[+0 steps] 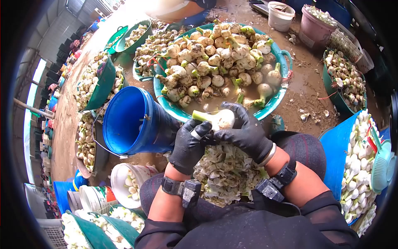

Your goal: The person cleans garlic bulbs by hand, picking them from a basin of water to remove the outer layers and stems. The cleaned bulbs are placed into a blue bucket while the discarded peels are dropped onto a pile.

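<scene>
A peeled white garlic bulb [224, 120] with a short green stem is held up between my two black-gloved hands. My left hand [187, 143] is closed around its stem side, the thumb just under the stem. From the other side my right hand [246, 135] grips the bulb with fingers bent over it. Below both hands lies a heap of pale peelings [226, 174] between my legs. Just beyond them stands a wide green tub [159, 93] of muddy water, piled with soil-stained, unpeeled garlic bulbs [207, 58].
To the left, a blue bucket [124, 118] leans with its mouth toward me. A white bucket [124, 182] holds a few peeled bulbs. At right, a blue tub [336, 145] is full of white bulbs, with a light green plastic basket [382, 166] on it. More filled tubs stand around the wet floor.
</scene>
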A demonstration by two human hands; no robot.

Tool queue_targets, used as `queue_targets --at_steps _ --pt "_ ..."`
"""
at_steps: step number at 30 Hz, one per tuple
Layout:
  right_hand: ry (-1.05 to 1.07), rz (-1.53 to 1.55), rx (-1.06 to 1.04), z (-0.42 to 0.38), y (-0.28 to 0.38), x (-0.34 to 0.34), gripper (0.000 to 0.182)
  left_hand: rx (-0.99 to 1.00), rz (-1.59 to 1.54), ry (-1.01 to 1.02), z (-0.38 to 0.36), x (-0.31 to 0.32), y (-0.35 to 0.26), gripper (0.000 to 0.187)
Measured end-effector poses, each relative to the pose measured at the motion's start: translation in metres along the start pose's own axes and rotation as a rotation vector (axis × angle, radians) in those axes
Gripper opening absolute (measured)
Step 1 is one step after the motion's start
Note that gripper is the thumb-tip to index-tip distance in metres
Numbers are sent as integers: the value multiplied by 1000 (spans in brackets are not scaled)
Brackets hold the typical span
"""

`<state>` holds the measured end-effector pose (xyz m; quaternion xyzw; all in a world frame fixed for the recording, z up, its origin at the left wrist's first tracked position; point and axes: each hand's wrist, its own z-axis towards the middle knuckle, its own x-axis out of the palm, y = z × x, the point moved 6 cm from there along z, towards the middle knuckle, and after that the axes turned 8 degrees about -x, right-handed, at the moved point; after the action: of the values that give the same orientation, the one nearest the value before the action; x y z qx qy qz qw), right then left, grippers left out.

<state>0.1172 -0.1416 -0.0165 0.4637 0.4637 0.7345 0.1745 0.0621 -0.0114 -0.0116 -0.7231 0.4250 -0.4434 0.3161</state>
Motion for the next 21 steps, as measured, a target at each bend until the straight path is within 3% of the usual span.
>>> queue_targets --at_steps 3,4,5,7,8,9,11,13,15,16,17,21 --pt "-48 1 95 -2 1 -1 67 51 187 -42 1 -9 -1 28" --pt "-72 -16 97 -1 0 -3 55 55 238 -47 -4 -4 -7 25" --pt "-74 -16 96 0 2 -8 55 54 240 -46 -3 -9 -6 25" --pt "123 643 601 -9 -6 12 45 154 426 -88 -1 -19 -5 22" --pt "111 620 731 -20 -4 16 42 271 348 -33 -4 -16 -8 24" --pt "133 632 816 -29 -7 23 39 394 651 -45 -6 -10 -14 28" --pt "192 675 916 -45 -11 37 38 370 544 51 -11 4 -12 30" --pt "247 605 812 -42 -14 35 41 358 427 62 -12 5 -14 30" --pt "91 577 606 -23 0 23 48 405 503 -22 -12 -2 -21 30" --pt "172 527 486 -16 6 18 53 318 571 40 -12 -5 -18 34" --pt "183 517 453 -12 12 16 54 15 115 143 -12 -10 -6 35" --pt "143 482 420 -10 18 24 49 81 44 157 -21 19 -11 32"
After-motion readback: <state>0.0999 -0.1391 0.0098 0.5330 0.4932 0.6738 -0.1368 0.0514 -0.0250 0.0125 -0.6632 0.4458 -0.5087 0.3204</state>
